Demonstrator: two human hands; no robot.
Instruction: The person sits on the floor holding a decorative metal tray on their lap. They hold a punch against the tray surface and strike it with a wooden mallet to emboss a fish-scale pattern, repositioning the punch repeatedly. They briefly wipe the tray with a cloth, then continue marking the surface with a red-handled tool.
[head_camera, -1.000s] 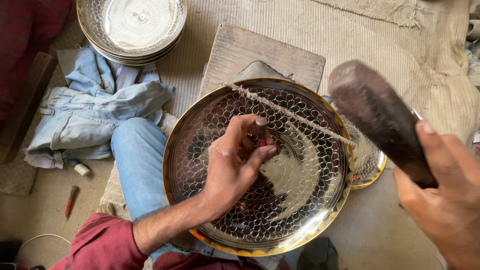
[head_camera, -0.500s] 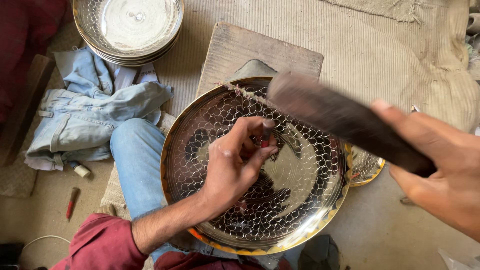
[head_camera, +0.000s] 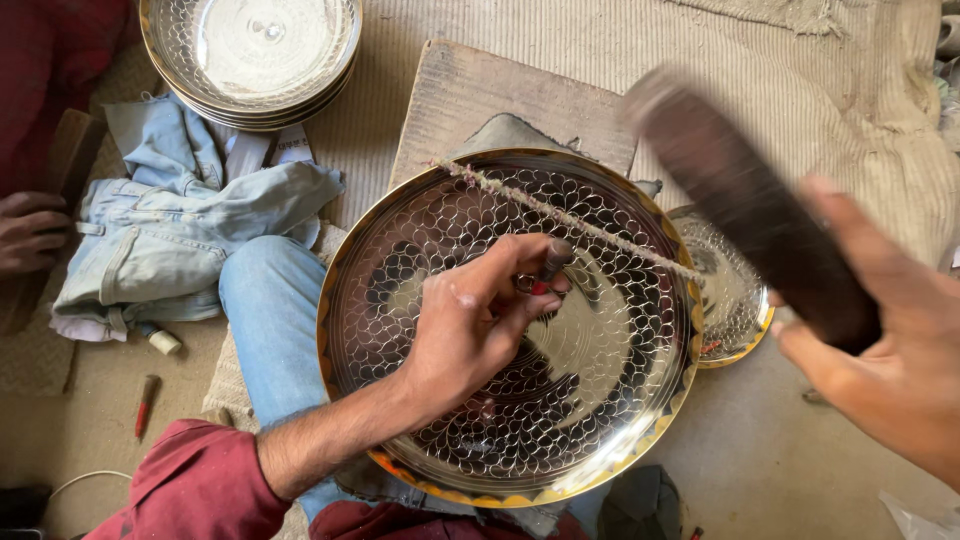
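Woven mat floor (head_camera: 800, 90), wooden board (head_camera: 480, 90) under a large engraved metal plate (head_camera: 620, 420). Left hand (head_camera: 470, 320) rests on the plate's centre – fingers pinching a small punch (head_camera: 553, 262). Right hand (head_camera: 890, 360) is raised off the plate's right edge, gripping a blurred dark mallet (head_camera: 740, 200).

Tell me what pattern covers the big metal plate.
Overlapping fish-scale shapes over the shiny silver plate, with a golden rim; head view.
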